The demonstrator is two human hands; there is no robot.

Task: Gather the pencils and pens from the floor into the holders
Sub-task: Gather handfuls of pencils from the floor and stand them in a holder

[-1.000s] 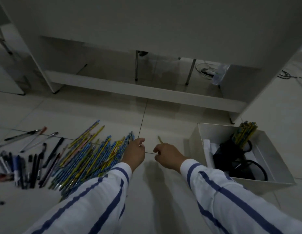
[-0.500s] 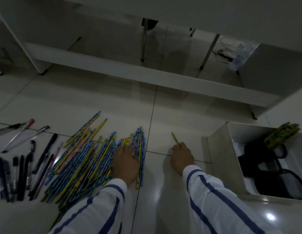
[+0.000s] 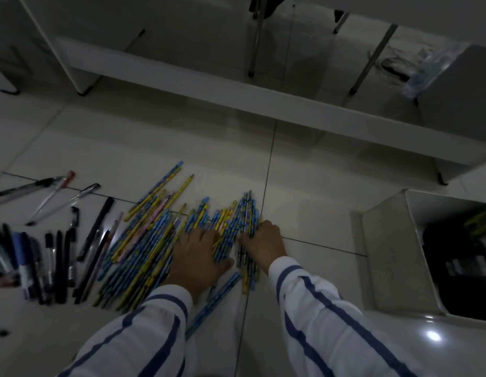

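**Op A:** I've got both hands down on the pencils (image 3: 154, 240), which fan across the floor (image 3: 304, 213) from centre out toward 10 o'clock. My left hand (image 3: 198, 257) lies flat on the heap, fingers spread, pressing rather than gripping. It has hold of nothing that I can see.

**Op B:** And the right?

**Op A:** My right hand (image 3: 266, 242) sits at the heap's 3 o'clock edge, fingers curled onto the outermost few pencils. Whether it has actually closed round any, I can't tell from here.

**Op B:** What worries you?

**Op A:** Round shafts on glossy tile. If I squeeze the bundle from the sides, I'd expect the loose ones to roll or squirt out at 6 o'clock, where a couple already poke past my left wrist. A fat bundle could also splay in the lift and shed pencils.

**Op B:** The holders?

**Op A:** The box (image 3: 386, 257) sits at 3 o'clock, well apart from the heap, with something dark inside, too dim to read. A splayed bundle may catch its near wall.

**Op B:** And the pens (image 3: 57, 254)?

**Op A:** At 9 o'clock, untouched. A wide sweep could scatter them.
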